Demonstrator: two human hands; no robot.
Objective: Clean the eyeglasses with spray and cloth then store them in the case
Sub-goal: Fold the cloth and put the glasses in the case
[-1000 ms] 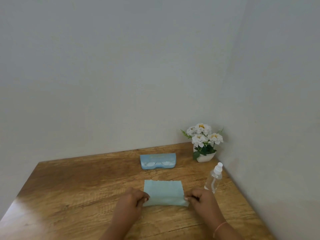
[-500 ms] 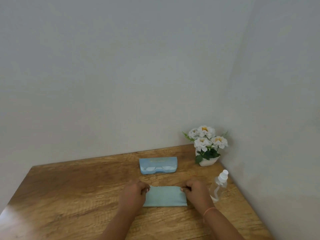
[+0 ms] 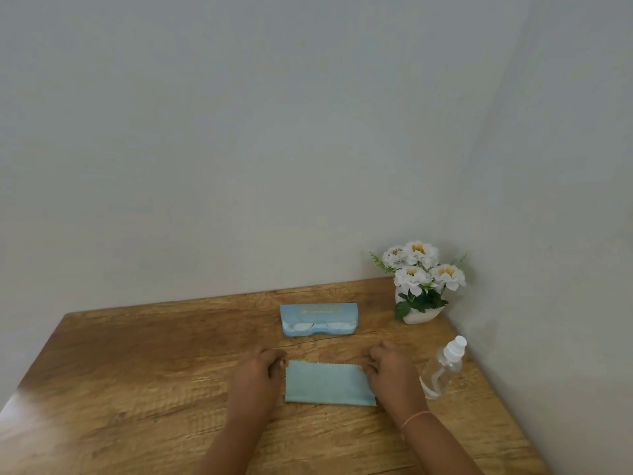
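A light blue cleaning cloth [image 3: 327,383] lies folded in half on the wooden table [image 3: 137,371], its zigzag edge facing away from me. My left hand [image 3: 258,371] pinches its far left corner with curled fingers. My right hand [image 3: 388,370] pinches the far right corner. Behind the cloth sits a light blue glasses case [image 3: 318,318]; the clear lenses of the eyeglasses [image 3: 337,325] show along its front edge. A clear spray bottle [image 3: 443,366] with a white nozzle stands just right of my right hand.
A white pot of white flowers [image 3: 419,282] stands in the back right corner. Grey walls close off the table at the back and on the right. Bare wood stretches out to the left of the hands.
Both hands carried the cloth's near edge away from me onto its far edge, folding it in half. The view shifted slightly downward and closer.
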